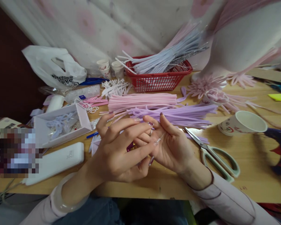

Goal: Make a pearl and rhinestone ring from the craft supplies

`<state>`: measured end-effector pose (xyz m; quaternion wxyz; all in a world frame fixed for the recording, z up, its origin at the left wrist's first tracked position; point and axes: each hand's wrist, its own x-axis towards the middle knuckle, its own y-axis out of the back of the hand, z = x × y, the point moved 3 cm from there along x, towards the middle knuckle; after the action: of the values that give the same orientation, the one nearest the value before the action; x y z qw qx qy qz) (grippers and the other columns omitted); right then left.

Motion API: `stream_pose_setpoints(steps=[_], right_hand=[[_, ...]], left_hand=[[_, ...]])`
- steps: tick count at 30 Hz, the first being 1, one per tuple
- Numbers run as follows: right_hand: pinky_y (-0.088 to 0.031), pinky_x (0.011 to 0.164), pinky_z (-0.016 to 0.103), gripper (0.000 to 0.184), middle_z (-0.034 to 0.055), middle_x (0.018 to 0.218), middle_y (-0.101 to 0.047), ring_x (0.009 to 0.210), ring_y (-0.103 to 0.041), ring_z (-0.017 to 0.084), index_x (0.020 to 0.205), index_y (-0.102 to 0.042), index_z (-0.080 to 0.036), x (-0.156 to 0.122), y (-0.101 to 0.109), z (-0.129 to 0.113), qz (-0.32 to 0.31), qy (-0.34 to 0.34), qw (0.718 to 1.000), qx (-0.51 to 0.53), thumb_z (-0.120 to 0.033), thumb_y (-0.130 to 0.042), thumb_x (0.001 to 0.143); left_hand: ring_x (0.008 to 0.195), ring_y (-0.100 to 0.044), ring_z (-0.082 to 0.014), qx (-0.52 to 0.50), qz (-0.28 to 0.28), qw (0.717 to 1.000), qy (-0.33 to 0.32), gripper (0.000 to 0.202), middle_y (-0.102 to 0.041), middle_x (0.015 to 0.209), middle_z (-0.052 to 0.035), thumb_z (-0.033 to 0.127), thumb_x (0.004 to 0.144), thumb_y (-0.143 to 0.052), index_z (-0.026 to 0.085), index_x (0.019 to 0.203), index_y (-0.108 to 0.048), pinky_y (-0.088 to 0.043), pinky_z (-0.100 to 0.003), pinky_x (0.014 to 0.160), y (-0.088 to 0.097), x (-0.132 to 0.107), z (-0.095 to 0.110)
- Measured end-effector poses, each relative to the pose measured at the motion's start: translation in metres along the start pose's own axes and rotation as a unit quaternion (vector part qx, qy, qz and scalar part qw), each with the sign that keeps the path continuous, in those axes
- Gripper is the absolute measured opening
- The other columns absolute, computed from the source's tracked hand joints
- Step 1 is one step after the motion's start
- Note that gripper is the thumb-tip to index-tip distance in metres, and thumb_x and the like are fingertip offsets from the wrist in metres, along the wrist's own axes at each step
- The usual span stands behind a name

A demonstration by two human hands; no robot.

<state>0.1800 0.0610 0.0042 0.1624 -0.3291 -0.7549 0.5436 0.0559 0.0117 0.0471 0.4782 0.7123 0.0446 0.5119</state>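
My left hand point(117, 150) and my right hand point(173, 147) meet above the wooden table point(248, 162), fingers interlaced around a small item. A thin clear piece point(159, 139) shows between the fingertips, and a glittery purple bit point(131, 147) peeks out under the left palm. Both hands have their fingers curled and pinching; what exactly they hold is too small to name. Just behind the hands lie bundles of lilac pipe cleaners point(178, 114) and pink pipe cleaners point(142, 100).
Scissors with pale green handles point(215, 156) lie right of my hands, a paper cup point(242, 123) beyond. A red basket point(159, 78) of white stems stands at the back. On the left lie a white box of beads point(63, 123) and a white power bank point(56, 161).
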Motion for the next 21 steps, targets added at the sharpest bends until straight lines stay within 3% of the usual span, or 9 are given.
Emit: stream_pose_setpoints(steps=[8,15,18,21], right_hand=[[-0.046,0.104,0.033,0.065,0.0057,0.092,-0.075,0.097,-0.071,0.015,0.098,-0.069,-0.016,0.0015,0.0009,0.0015,-0.033,0.004,0.999,0.023,-0.045,-0.011,0.103],[-0.046,0.104,0.036,0.065,0.0059,0.094,-0.074,0.097,-0.07,0.017,0.095,-0.067,-0.018,0.0017,-0.0006,0.0034,-0.004,-0.013,1.0,0.018,-0.046,-0.01,0.103],[-0.05,0.098,0.036,0.065,0.0061,0.094,-0.072,0.092,-0.07,0.017,0.093,-0.066,-0.018,0.0018,-0.0003,0.0045,0.001,-0.021,1.0,0.015,-0.047,-0.008,0.103],[-0.053,0.083,0.027,0.065,0.0065,0.09,-0.071,0.082,-0.069,0.014,0.093,-0.066,-0.016,0.0022,0.0027,0.0052,0.001,-0.016,1.0,-0.008,-0.043,-0.007,0.104]], left_hand=[[0.105,-0.056,-0.0251,-0.005,0.013,1.0,-0.018,0.015,-0.068,0.108,-0.0017,0.026,0.081,-0.059,0.031,0.089,-0.07,-0.033,-0.055,0.103,-0.0032,0.0015,-0.001],[0.103,-0.058,-0.0255,-0.006,0.007,1.0,-0.022,0.015,-0.068,0.104,-0.0035,0.025,0.079,-0.06,0.031,0.089,-0.068,-0.035,-0.054,0.099,-0.0042,0.0035,0.0006],[0.102,-0.059,-0.0259,-0.008,0.019,0.999,-0.031,0.014,-0.069,0.104,-0.0044,0.024,0.078,-0.061,0.029,0.088,-0.068,-0.037,-0.054,0.097,-0.0052,0.0048,0.0018],[0.099,-0.061,-0.0266,-0.004,0.026,1.0,-0.013,0.018,-0.069,0.104,-0.0043,0.025,0.079,-0.06,0.03,0.094,-0.068,-0.037,-0.055,0.096,-0.0009,0.0046,-0.0021]])
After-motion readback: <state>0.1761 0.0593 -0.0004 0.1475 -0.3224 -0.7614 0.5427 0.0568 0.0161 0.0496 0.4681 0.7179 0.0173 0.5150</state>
